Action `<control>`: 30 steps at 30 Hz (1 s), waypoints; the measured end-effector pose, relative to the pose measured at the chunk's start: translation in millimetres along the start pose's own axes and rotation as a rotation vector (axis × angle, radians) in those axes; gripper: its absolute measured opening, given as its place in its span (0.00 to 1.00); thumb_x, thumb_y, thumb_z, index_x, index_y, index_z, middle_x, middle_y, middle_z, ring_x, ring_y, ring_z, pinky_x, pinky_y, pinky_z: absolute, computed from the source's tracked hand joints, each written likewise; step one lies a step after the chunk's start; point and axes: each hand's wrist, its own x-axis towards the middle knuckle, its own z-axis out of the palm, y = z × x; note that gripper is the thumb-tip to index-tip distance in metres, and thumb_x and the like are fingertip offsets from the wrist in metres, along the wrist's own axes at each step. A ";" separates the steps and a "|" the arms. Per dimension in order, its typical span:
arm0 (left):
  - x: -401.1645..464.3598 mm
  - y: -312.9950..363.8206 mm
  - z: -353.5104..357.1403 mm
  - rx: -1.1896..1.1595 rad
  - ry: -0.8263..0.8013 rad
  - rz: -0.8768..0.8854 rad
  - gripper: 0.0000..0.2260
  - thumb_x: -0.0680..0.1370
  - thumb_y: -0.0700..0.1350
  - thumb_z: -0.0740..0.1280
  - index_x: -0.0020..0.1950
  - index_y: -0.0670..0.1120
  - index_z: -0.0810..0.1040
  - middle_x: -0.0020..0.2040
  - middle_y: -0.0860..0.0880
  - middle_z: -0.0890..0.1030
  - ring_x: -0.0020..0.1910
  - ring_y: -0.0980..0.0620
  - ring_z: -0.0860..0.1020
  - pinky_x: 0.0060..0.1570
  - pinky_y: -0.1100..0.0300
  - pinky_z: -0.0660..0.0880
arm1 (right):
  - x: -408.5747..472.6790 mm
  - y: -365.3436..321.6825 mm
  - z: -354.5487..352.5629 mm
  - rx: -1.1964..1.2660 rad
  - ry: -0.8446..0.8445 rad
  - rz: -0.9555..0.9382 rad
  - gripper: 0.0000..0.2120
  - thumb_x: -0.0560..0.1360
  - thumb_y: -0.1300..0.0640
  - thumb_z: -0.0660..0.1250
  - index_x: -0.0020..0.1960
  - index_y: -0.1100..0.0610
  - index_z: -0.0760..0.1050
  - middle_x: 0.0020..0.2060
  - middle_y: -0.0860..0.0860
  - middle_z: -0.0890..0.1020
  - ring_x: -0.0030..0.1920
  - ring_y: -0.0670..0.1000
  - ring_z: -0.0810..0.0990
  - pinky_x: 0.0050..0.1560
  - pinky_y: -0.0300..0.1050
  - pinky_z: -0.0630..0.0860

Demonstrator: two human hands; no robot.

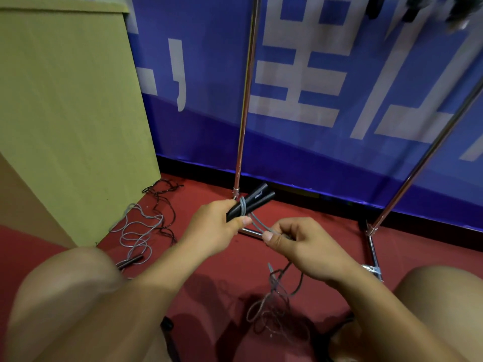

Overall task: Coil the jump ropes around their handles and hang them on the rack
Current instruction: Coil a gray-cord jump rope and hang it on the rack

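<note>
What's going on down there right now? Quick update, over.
Left hand grips both black handles. Right hand pinches the grey rope, first wraps on. Slack tangled on the floor; nothing hung yet.

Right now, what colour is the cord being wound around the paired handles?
Grey cord on black paired handles, clearest in the head view.

Near ends of the two black handles [251, 205] are concealed inside the left hand [217, 223]. The grey rope [257, 226] vanishes under the right hand's [303, 246] curled fingers. Beyond the grip, the rack [244, 100] top is cut off; dark hanging items [415, 9] there are blurred, unidentifiable.
</note>
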 end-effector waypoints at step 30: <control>-32.8 20.0 11.3 -0.160 -0.548 0.116 0.06 0.81 0.49 0.67 0.48 0.48 0.75 0.34 0.53 0.78 0.27 0.57 0.78 0.29 0.63 0.75 | 9.7 16.5 6.5 -0.207 0.280 0.011 0.09 0.78 0.48 0.66 0.41 0.49 0.75 0.30 0.43 0.78 0.32 0.42 0.74 0.34 0.35 0.69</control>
